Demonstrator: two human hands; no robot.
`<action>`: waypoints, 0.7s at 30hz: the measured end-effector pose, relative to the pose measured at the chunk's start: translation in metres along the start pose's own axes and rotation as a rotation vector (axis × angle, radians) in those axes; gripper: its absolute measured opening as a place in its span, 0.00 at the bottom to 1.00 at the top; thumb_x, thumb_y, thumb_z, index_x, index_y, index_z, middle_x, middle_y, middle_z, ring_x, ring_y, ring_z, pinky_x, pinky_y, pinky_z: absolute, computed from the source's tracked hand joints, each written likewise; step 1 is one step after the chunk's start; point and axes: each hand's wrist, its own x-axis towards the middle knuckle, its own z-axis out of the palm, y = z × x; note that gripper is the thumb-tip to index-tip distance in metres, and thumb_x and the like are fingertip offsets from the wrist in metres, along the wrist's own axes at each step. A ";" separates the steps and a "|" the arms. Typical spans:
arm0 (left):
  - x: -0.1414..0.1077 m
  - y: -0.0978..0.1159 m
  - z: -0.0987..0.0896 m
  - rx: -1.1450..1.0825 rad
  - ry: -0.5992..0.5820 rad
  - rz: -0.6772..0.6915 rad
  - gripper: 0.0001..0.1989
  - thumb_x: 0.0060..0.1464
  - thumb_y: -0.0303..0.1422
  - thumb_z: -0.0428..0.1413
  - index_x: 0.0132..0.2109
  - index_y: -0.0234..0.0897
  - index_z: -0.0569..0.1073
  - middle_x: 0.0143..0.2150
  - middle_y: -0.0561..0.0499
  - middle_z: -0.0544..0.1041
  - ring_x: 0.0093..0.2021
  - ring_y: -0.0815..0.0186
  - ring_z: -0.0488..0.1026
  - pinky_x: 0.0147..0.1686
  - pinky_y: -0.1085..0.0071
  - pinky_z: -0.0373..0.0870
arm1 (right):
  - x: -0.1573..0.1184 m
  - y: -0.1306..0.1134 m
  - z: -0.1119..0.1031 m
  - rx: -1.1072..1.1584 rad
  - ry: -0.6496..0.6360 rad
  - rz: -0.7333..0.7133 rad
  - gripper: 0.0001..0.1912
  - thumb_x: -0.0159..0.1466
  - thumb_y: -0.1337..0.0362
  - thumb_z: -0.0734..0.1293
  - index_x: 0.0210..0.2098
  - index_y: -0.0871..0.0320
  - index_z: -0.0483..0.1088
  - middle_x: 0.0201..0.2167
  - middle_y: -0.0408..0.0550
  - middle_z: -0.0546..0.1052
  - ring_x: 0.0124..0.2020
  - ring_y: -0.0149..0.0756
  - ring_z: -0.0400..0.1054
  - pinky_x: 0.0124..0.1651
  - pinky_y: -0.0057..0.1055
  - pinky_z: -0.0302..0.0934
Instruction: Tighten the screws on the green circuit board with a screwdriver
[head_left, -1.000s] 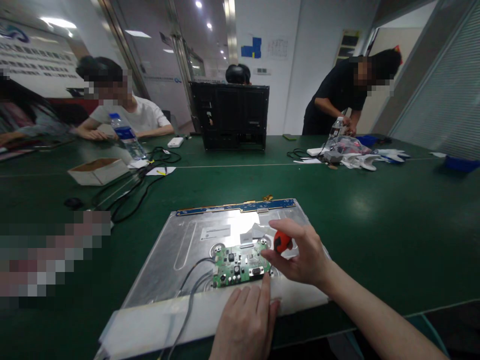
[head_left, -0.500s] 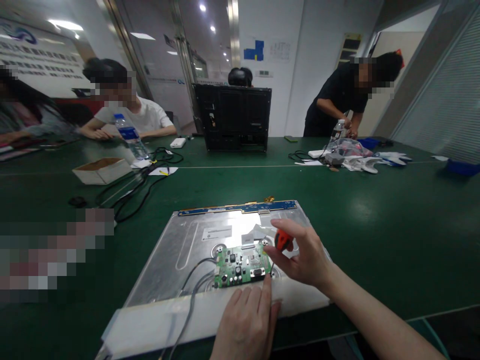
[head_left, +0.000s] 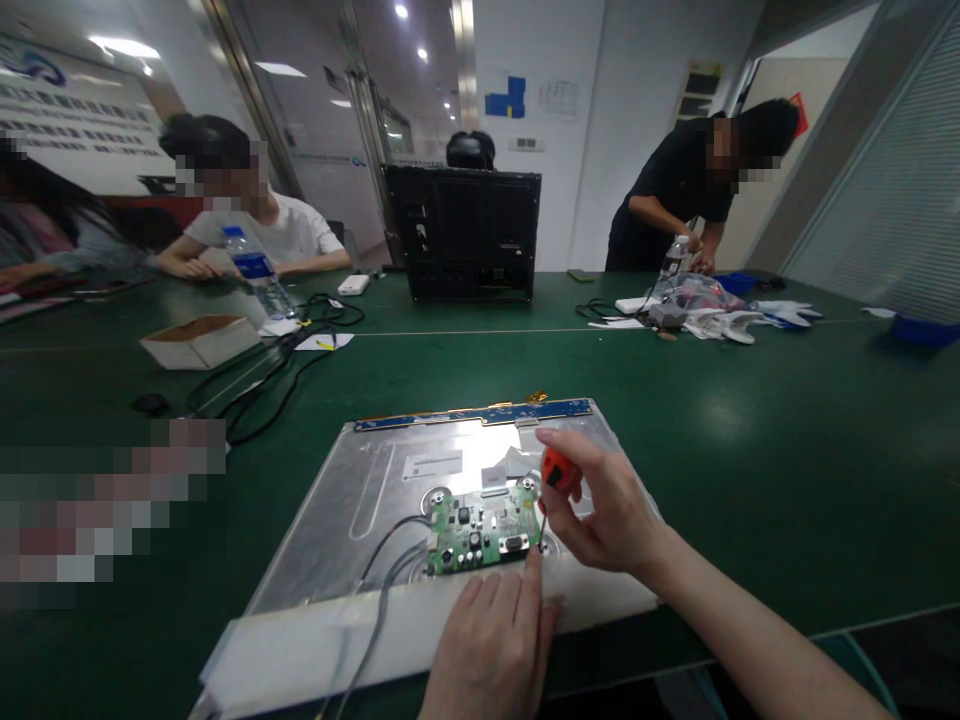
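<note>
My right hand (head_left: 611, 500) grips the red-and-black handle of a screwdriver (head_left: 558, 470) between thumb and fingers. Its thin shaft points down to the lower right corner of a green circuit board (head_left: 480, 530). My left hand (head_left: 487, 640) lies flat with fingers stretched out. Its index fingertip touches or nearly touches that same corner, and the other fingertips lie by the board's near edge. Beneath the board is a flat metal panel (head_left: 322, 540), with a blue circuit strip (head_left: 480, 414) along its far edge. Grey and black cables (head_left: 382, 600) run from the board's left side.
A black monitor housing (head_left: 465, 235) stands across the green table. Left of it are a water bottle (head_left: 259, 272), an open box (head_left: 199, 342) and tangled black cables (head_left: 285, 350). Gloves (head_left: 724, 325) and plastic bags lie right. Several people are around the table.
My right thumb and fingers have shifted around the screwdriver handle, which has turned and moved slightly left. The shaft shows more clearly. My left hand stays in place.
</note>
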 end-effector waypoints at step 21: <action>0.000 0.000 -0.001 0.001 0.021 0.001 0.19 0.69 0.30 0.37 0.50 0.25 0.70 0.30 0.45 0.77 0.27 0.62 0.75 0.29 0.66 0.70 | 0.000 0.000 -0.001 0.039 -0.005 -0.014 0.26 0.62 0.72 0.60 0.60 0.58 0.56 0.31 0.45 0.71 0.27 0.32 0.64 0.24 0.28 0.59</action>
